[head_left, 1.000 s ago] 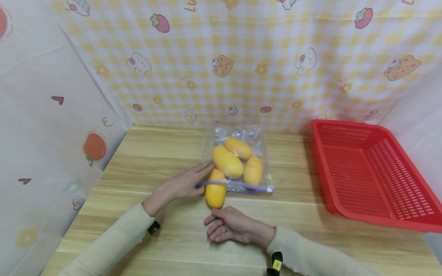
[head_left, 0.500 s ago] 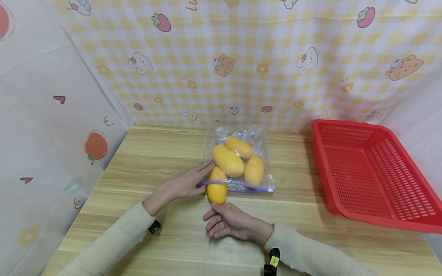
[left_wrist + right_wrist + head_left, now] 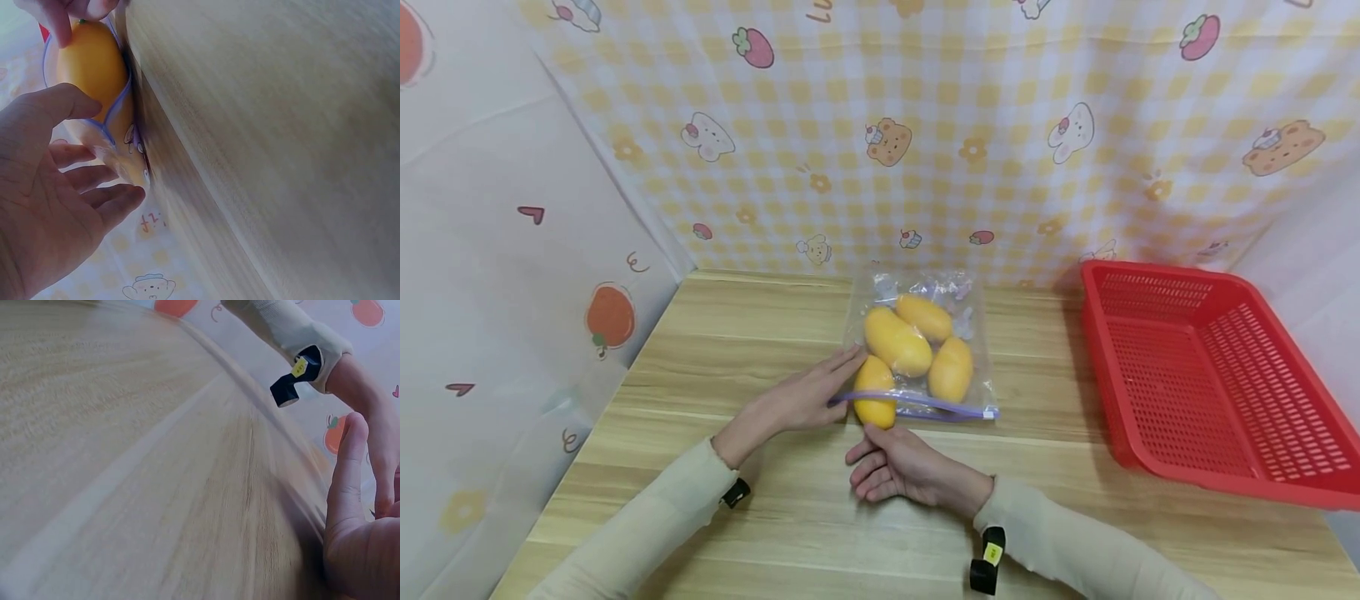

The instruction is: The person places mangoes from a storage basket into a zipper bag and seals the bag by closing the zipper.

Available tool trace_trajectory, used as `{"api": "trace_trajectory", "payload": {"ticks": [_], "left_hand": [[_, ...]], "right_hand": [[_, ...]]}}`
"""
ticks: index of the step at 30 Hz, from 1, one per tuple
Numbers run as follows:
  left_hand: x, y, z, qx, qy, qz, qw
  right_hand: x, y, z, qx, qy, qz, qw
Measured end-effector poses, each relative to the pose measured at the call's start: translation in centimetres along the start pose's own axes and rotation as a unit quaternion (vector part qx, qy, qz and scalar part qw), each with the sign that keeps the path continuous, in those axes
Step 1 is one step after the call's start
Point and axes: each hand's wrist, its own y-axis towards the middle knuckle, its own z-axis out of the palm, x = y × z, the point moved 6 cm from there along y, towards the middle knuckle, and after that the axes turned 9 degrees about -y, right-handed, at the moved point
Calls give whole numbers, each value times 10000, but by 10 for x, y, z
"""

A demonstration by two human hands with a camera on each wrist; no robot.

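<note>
A clear zip bag [image 3: 983,367] with a purple zipper edge lies flat, its mouth facing the person. Several mangoes, such as one long mango [image 3: 897,340], lie inside. The front mango [image 3: 876,412] lies through the bag's mouth at its left corner, its near end outside. My left hand [image 3: 797,400] lies along the bag's left side, fingers extended; in the left wrist view its thumb [image 3: 78,103] touches this mango near the zipper edge. My right hand [image 3: 910,469] presses the mango's near end with thumb and its side, the other fingers loosely bent beneath.
A red plastic basket [image 3: 1093,375] with slotted walls stands on the right of the wooden table [image 3: 745,333]. Behind the table hangs a yellow checked cloth [image 3: 970,100] with cartoon prints. White printed cloth [image 3: 490,250] covers the left side.
The front mango has slid away from the person, deeper into the bag, with my right hand following behind it. The mangoes inside have shifted slightly. My left hand has stayed nearly in place.
</note>
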Motion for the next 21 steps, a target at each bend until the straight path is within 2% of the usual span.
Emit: {"api": "trace_trajectory", "payload": {"ticks": [11,21], "left_hand": [[2,1,-1,14,-32,-79,10000],[1,-2,1,-33,48,-85,9999]], "right_hand": [[5,-1,-6,-58,-102,56,9999],[2,-16,-8,-108,-148,154,9997]]}}
